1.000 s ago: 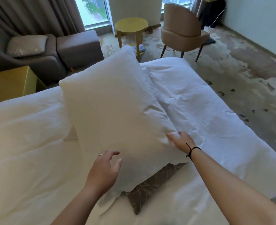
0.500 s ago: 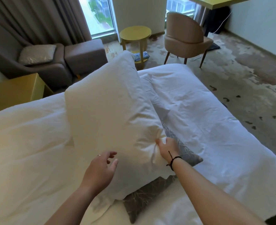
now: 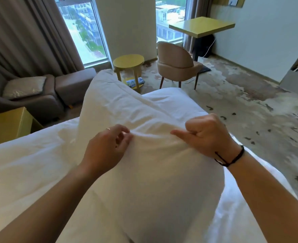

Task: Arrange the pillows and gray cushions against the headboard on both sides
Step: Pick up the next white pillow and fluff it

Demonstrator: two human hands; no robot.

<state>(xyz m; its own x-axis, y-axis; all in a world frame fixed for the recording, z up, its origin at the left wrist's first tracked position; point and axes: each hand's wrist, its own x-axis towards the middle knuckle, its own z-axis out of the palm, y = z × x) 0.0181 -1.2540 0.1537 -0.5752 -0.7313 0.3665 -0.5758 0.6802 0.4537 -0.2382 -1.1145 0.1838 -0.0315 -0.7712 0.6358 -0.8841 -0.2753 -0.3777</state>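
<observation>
Pillow: a big white pillow (image 3: pixel 144 155) fills the middle of the view. It is lifted above the white bed (image 3: pixel 22 163), and its far corner points toward the window. Its near part bulges between the two forearms.
Left hand: the left hand (image 3: pixel 106 146) is on the left part of the pillow's upper side. The fingers are curled and pinch a fold of the white cover at the fingertips (image 3: pixel 127 135). A thin ring is on one finger.
Right hand: the right hand (image 3: pixel 207 134) grips the pillow on its right part. The fingers are closed into the fabric, and the thumb lies straight along the cover and points to the left hand. A black cord bracelet (image 3: pixel 232 158) is around this wrist.
Between the hands: the cover makes a small ridge of wrinkles from one hand to the other.
Gray cushions: the pillow hides the bed under it, so it cannot be told where they are.
Bed: white sheets, wrinkled, reaching away to the far end.
Left of the bed: a yellow bedside cabinet (image 3: pixel 8 123), then a gray armchair (image 3: pixel 31 102) with a silvery cushion (image 3: pixel 24 86) on its seat, and brown curtains (image 3: pixel 22 35) behind.
Beyond the bed: a round yellow side table (image 3: pixel 129 61), a beige chair (image 3: pixel 176 62) and a yellow desk (image 3: pixel 202 26) by the windows.
Floor: patterned carpet (image 3: pixel 249 102) on the right.
</observation>
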